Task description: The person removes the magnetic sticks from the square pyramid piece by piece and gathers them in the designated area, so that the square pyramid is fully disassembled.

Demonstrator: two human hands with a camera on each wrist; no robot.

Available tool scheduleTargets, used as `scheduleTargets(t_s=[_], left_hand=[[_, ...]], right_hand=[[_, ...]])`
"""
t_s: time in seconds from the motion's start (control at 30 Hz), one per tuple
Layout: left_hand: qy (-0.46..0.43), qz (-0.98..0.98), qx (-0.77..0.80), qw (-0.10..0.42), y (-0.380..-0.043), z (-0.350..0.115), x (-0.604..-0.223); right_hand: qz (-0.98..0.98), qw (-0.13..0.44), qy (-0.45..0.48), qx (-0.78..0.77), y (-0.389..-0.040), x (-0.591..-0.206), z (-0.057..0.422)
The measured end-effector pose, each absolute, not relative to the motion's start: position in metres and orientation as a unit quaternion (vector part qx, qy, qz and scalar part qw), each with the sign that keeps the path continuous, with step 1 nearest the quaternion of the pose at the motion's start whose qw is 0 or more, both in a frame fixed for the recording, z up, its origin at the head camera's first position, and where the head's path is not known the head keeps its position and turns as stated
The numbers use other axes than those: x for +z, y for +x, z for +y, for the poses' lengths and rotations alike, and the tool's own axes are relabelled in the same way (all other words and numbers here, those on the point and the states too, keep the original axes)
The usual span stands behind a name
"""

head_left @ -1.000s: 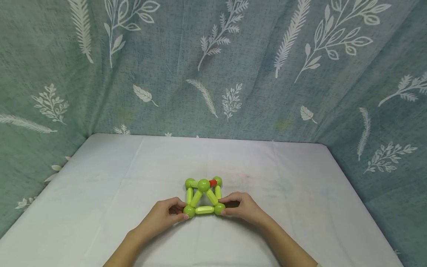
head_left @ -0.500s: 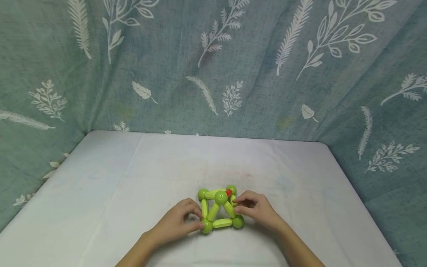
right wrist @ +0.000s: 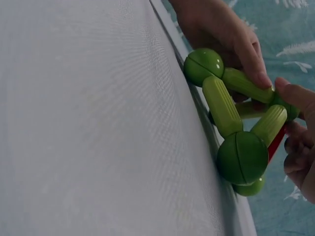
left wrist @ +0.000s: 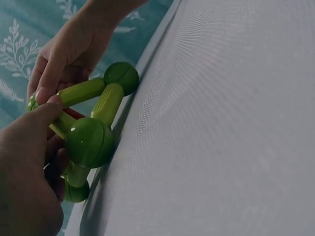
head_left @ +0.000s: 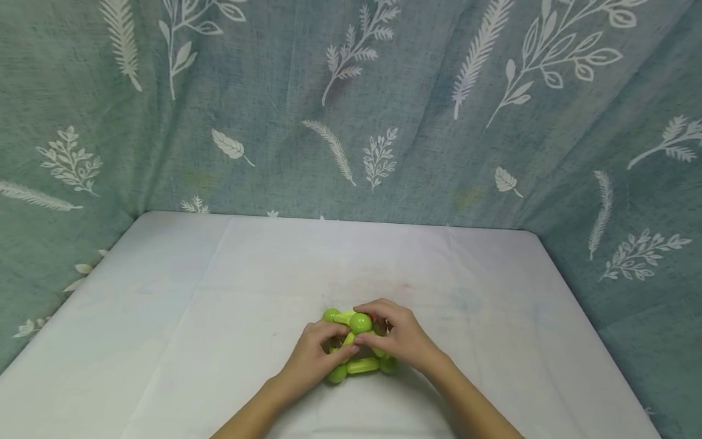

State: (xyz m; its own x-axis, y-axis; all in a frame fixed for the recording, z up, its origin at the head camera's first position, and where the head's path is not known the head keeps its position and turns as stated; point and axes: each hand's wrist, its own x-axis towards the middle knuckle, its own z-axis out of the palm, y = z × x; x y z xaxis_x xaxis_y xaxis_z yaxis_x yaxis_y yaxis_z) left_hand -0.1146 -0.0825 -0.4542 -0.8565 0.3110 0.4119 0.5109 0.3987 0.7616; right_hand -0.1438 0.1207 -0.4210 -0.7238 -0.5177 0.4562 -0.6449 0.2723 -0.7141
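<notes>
A magnetic ball-and-stick frame, with glossy green balls and yellow-green rods, stands on the white cloth. Its top ball [head_left: 360, 323] sits where slanting rods meet, above a front rod [head_left: 363, 366] that links two lower balls. One red rod [right wrist: 276, 143] slopes up at the back, mostly covered by fingers in the head view. My left hand [head_left: 317, 352] pinches the left slanting rod [right wrist: 246, 85] just below the top ball, thumb in front. With thumb and fingers, my right hand [head_left: 403, 334] grips the top ball from the right. Both thumbs nearly meet there.
The white-covered table [head_left: 247, 268] spreads around the frame, with faint coloured stains behind it. A teal curtain [head_left: 274, 110] printed with white leaves rises at the back and both sides.
The frame first shifted right and nearer to me. Both hands then left the lower corners and rose to the top ball and the left slanting rod.
</notes>
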Motion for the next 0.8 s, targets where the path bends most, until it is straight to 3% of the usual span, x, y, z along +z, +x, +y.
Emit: scheduleTargets(t_s=[0.2,0.47,0.7,0.8], left_hand=[[-0.248,-0.793,-0.552,0.066,-0.1147,-0.0848,-0.4563],[-0.235,-0.790,-0.564,0.039,-0.1153,-0.0863,-0.4561],[-0.216,-0.794,-0.565,0.062,-0.1143,-0.0848,-0.4580],[-0.231,-0.797,-0.544,0.129,-0.1136,-0.0819,-0.4604]], right_hand=[[-0.797,0.075,0.372,0.469,-0.1426,-0.4217,0.1192],[-0.781,0.038,0.360,0.509,-0.1423,-0.4215,0.1214],[-0.748,0.009,0.320,0.582,-0.1447,-0.4134,0.1268],[-0.752,-0.009,0.306,0.584,-0.1459,-0.4138,0.1268]])
